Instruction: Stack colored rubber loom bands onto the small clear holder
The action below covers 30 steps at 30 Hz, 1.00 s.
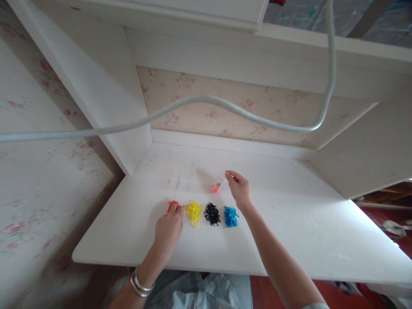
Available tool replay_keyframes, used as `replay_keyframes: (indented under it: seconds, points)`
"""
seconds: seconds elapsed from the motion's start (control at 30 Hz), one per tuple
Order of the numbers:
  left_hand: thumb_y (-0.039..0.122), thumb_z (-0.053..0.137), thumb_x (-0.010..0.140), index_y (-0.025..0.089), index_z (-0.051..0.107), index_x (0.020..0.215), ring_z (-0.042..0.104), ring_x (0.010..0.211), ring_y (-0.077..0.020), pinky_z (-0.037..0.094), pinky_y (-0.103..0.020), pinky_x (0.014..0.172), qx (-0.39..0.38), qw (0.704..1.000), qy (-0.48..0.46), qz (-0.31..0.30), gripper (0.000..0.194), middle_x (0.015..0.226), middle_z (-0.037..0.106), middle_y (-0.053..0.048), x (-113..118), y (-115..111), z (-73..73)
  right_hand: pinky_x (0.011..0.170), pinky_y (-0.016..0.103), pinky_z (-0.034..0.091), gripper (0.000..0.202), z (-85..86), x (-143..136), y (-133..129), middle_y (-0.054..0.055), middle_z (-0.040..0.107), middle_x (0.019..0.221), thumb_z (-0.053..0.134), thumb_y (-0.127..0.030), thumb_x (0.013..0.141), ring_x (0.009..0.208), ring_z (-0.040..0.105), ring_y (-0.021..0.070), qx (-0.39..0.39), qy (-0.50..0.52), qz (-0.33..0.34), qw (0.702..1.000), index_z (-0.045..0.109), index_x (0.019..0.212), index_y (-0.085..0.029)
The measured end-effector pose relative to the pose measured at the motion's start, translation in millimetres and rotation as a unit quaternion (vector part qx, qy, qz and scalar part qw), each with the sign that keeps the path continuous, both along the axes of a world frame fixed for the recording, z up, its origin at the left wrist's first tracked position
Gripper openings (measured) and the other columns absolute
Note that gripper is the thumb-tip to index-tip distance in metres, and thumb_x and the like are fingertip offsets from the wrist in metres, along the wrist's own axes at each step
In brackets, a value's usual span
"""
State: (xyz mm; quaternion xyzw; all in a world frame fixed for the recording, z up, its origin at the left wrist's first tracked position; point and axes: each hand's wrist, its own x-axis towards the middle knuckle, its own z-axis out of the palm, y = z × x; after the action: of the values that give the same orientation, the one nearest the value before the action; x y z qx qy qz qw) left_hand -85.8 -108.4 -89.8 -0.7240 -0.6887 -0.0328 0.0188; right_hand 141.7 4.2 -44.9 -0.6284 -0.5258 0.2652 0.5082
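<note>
Four small piles lie in a row on the white desk: red strands (173,203) at the left, then yellow strands (193,213), black strands (212,214) and blue strands (231,216). My left hand (170,223) is over the red pile, fingers pressed together and touching it, covering part of it. Behind the piles, a small clear bag (218,183) with pink and yellow pieces at its bottom hangs or leans by my right hand (238,186). The fingertips of that hand pinch at the bag's upper edge.
A white cable (206,99) crosses the view above the desk (289,223). Side panels (96,94) and a shelf frame enclose the desk's back. Flowered wallpaper shows behind. The desk's front edge is near my lap.
</note>
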Motion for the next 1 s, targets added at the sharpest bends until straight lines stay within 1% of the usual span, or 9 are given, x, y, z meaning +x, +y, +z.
replay_keyframes:
  seconds: [0.1, 0.2, 0.37, 0.47, 0.57, 0.7, 0.83, 0.9, 1.0]
  points:
    - [0.023, 0.029, 0.096, 0.02, 0.056, 0.111, 0.066, 0.072, -0.0169, 0.051, -0.027, 0.055, -0.002, 1.0, -0.002, 0.008, 0.031, 0.118, 0.057, -0.01, -1.5, -1.3, -1.3, 0.047, 0.022, 0.031, 0.053, -0.9, -0.4, 0.6, -0.001, 0.055, 0.058, 0.054, -0.06, 0.076, 0.05, 0.039, 0.0089, -0.024, -0.011, 0.022, 0.999, 0.073, 0.097, -0.015]
    - [0.024, 0.029, 0.096, 0.02, 0.056, 0.112, 0.066, 0.074, -0.0167, 0.049, -0.025, 0.056, -0.001, 1.0, -0.007, 0.015, 0.031, 0.118, 0.057, -0.01, -2.3, -1.4, -0.6, 0.052, 0.023, 0.036, 0.051, 0.5, -0.6, -0.2, 0.001, 0.06, 0.063, 0.053, -0.059, 0.077, 0.055, 0.045, 0.0107, -0.017, -0.029, 0.027, 0.999, 0.074, 0.095, -0.017]
    - [0.03, 0.025, 0.098, 0.021, 0.056, 0.106, 0.065, 0.071, -0.0164, 0.046, -0.025, 0.052, 0.021, 0.999, -0.014, 0.022, 0.033, 0.11, 0.058, -0.008, -1.5, 0.0, 5.7, 0.046, 0.021, 0.03, 0.053, 7.5, 0.7, -4.9, -0.001, 0.052, 0.056, 0.05, -0.059, 0.079, 0.049, 0.039, 0.0098, -0.011, -0.032, 0.018, 0.999, 0.072, 0.095, -0.014]
    - [0.031, 0.024, 0.098, 0.02, 0.057, 0.102, 0.064, 0.069, -0.0156, 0.043, -0.024, 0.05, 0.032, 0.999, -0.018, 0.027, 0.034, 0.104, 0.059, -0.007, -1.1, 0.8, 10.6, 0.044, 0.02, 0.028, 0.051, 7.5, -1.2, -18.4, -0.002, 0.049, 0.053, 0.047, -0.058, 0.082, 0.048, 0.037, 0.0092, -0.006, -0.05, 0.02, 0.999, 0.071, 0.095, -0.014]
    - [0.032, 0.025, 0.098, 0.021, 0.057, 0.099, 0.063, 0.066, -0.0149, 0.041, -0.024, 0.049, 0.035, 0.999, -0.019, 0.029, 0.034, 0.099, 0.059, -0.006, -1.0, 1.7, 15.2, 0.047, 0.02, 0.03, 0.044, -5.5, -11.0, -47.8, -0.003, 0.051, 0.053, 0.045, -0.053, 0.086, 0.047, 0.041, 0.0094, -0.02, -0.087, 0.064, 0.994, 0.071, 0.093, -0.018]
    - [0.033, 0.027, 0.098, 0.021, 0.057, 0.098, 0.062, 0.067, -0.0139, 0.039, -0.023, 0.049, 0.03, 0.999, -0.028, 0.031, 0.032, 0.097, 0.058, -0.006, 0.8, 4.7, 21.5, 0.054, 0.02, 0.038, 0.032, -38.4, -34.5, -100.5, 0.0, 0.065, 0.066, 0.045, -0.041, 0.089, 0.055, 0.055, 0.0115, -0.046, -0.152, 0.197, 0.967, 0.071, 0.088, -0.023]
    - [0.033, 0.028, 0.097, 0.02, 0.057, 0.097, 0.062, 0.069, -0.0141, 0.039, -0.023, 0.049, 0.035, 0.998, -0.041, 0.029, 0.031, 0.096, 0.058, -0.006, 5.2, 9.9, 26.5, 0.051, 0.02, 0.035, 0.021, -61.7, -52.6, -133.8, -0.002, 0.067, 0.063, 0.05, -0.033, 0.087, 0.053, 0.058, 0.0123, -0.059, -0.251, 0.204, 0.945, 0.069, 0.095, -0.028]
    - [0.032, 0.029, 0.097, 0.02, 0.057, 0.097, 0.062, 0.07, -0.0145, 0.038, -0.023, 0.05, 0.04, 0.998, -0.049, 0.024, 0.03, 0.096, 0.059, -0.007, 8.0, 12.7, 27.6, 0.05, 0.02, 0.034, 0.02, -66.0, -55.8, -138.0, -0.001, 0.069, 0.069, 0.051, -0.031, 0.086, 0.054, 0.06, 0.0131, -0.05, -0.287, 0.195, 0.937, 0.067, 0.098, -0.029]
    - [0.03, 0.031, 0.097, 0.02, 0.058, 0.094, 0.062, 0.07, -0.0148, 0.038, -0.023, 0.05, 0.046, 0.997, -0.06, 0.019, 0.029, 0.095, 0.06, -0.006, 12.2, 16.6, 28.4, 0.05, 0.02, 0.032, 0.02, -68.6, -55.8, -136.5, 0.0, 0.071, 0.075, 0.048, -0.028, 0.088, 0.059, 0.062, 0.0134, -0.038, -0.319, 0.192, 0.927, 0.066, 0.094, -0.029]
